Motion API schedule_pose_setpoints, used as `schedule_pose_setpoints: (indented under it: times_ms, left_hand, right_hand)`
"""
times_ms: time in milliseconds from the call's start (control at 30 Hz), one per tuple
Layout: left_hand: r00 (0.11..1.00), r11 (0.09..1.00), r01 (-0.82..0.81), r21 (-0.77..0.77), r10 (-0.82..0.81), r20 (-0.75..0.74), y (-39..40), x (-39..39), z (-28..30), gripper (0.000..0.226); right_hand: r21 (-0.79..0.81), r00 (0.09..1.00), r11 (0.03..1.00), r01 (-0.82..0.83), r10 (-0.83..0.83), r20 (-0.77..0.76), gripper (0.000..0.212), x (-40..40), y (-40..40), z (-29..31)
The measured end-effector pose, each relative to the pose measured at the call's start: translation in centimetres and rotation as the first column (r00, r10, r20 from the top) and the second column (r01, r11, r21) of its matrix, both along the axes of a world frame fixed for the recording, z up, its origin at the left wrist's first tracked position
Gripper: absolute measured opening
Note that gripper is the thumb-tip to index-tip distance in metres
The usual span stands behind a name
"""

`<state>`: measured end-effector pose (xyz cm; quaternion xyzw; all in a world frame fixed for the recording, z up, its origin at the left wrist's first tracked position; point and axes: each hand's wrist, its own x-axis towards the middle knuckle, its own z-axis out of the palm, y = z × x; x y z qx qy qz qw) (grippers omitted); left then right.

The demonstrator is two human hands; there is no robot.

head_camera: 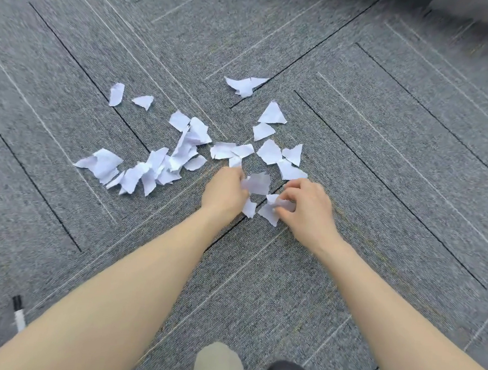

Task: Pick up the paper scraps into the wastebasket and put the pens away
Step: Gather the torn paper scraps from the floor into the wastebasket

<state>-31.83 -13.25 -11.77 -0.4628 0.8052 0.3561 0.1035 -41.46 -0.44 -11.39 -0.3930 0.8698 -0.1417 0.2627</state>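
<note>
Clearly scrap-gathering is under way: the left hand [225,190] pinches one paper scrap [257,183], the right hand [305,205] closes fingers on another; remaining scraps [147,168] lie beyond on the carpet [384,166], wastebasket unseen, so next more gathering

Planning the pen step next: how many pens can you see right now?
1: a pen on the carpet at lower left, beside the left forearm. Others may lie outside the view.

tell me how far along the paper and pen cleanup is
Nothing looks finished. In hand: the left hand and right hand are each gathering white scraps. Left: the scrap pile across the carpet, plus a pen at the lower left. No wastebasket shows.
</note>
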Motion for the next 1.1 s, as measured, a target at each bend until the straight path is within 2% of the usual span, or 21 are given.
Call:
schedule_pose_setpoints:
  times_ms: [67,133,267,367,467,533,600,667,700,767,800,867,933,1033,1100]
  left_hand:
    - [1.000,1.000,-0.018,-0.014,0.018,-0.006,0.2,0.3,0.4,0.036]
    - [1.000,0.999,-0.031,-0.019,0.030,-0.005,0.1,0.5,0.8,0.035]
    - [0.996,0.997,-0.078,0.004,0.078,-0.035,-1.2,0.9,1.2,0.029]
    - [0.990,0.990,-0.129,0.052,0.131,-0.053,-2.3,1.4,1.5,0.019]
    - [0.974,0.968,-0.205,0.146,0.217,-0.071,-2.9,2.3,1.3,0.017]
    - [0.921,0.901,-0.337,0.273,0.376,-0.105,-2.8,2.6,1.4,0.012]
    - [0.824,0.774,-0.453,0.442,0.553,-0.122,-2.6,2.5,1.9,0.012]
    - [0.756,0.700,-0.504,0.507,0.641,-0.133,-2.8,2.2,1.8,0.040]
    - [0.759,0.715,-0.501,0.488,0.633,-0.149,-2.9,1.9,2.0,0.041]
    - [0.814,0.812,-0.475,0.338,0.552,-0.182,-3.4,1.2,1.7,0.011]
    - [0.847,0.857,-0.459,0.236,0.502,-0.176,-3.8,0.7,1.6,0.012]
    - [0.910,0.921,-0.383,0.072,0.389,-0.142,-4.4,-0.3,1.5,0.030]
    - [0.952,0.956,-0.290,-0.043,0.284,-0.111,-4.7,-1.3,1.6,0.030]
    - [0.997,0.978,-0.072,-0.197,0.077,0.019,-4.9,-2.2,1.1,0.007]
    - [0.998,0.970,0.011,-0.243,0.003,0.055,-5.1,-2.3,0.6,0.014]
  right_hand:
    - [0.004,0.995,0.995,-0.103,0.104,-0.011,0.009,0.3,-0.6,-0.3]
    - [-0.009,0.991,0.991,-0.137,0.137,0.002,0.007,0.5,-1.2,-0.6]
    - [0.004,0.990,0.992,-0.128,0.128,0.055,0.004,0.5,-1.6,-0.5]
    - [-0.031,0.992,0.998,-0.062,0.065,0.104,0.004,1.0,-1.4,-0.4]
    - [-0.055,1.000,0.998,0.012,-0.013,-0.011,0.009,1.5,-0.9,-0.7]
    - [-0.039,0.998,0.999,0.037,-0.039,-0.047,0.009,1.6,-0.7,-0.8]
    - [-0.024,0.998,0.999,0.040,-0.041,-0.039,0.005,1.5,-0.7,-0.7]
    - [-0.032,0.999,0.998,0.053,-0.053,0.009,0.003,1.4,-0.8,-0.7]
    - [-0.042,0.996,0.996,0.075,-0.072,0.059,0.003,1.4,-0.9,-0.6]
    - [-0.060,0.982,0.991,0.119,-0.109,0.152,0.008,1.5,-1.1,-0.4]
    - [-0.062,0.980,0.990,0.127,-0.115,0.162,0.010,1.6,-1.1,-0.4]
    - [-0.036,0.987,0.993,0.109,-0.104,0.123,0.012,1.7,-1.2,-0.3]
    - [-0.004,0.995,0.997,0.081,-0.081,0.065,0.016,1.6,-1.4,-0.1]
    - [-0.002,1.000,1.000,0.026,-0.026,0.007,0.023,1.5,-1.6,0.2]
    - [-0.016,0.999,0.999,-0.041,0.041,-0.006,0.020,1.4,-1.5,0.1]
